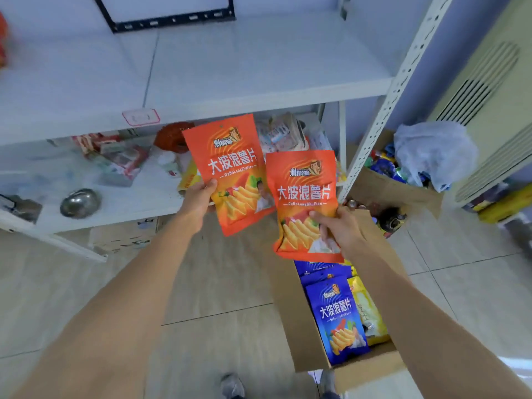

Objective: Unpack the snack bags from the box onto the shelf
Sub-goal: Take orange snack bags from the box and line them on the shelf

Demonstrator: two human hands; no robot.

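While each hand pinches one orange bag, left hand (pixel 198 201) on the centre bag (pixel 227 171), right hand (pixel 339 228) on its neighbour (pixel 302 203): raise both above the box (pixel 311 361) at lower right; stand upright on the white shelf (pixel 259 67), upper centre.

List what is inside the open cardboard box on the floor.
The open cardboard box holds blue snack bags, upright, with yellow snack bags beside them. The orange snack bag in the right hand covers the box's far end; lower layers are hidden.
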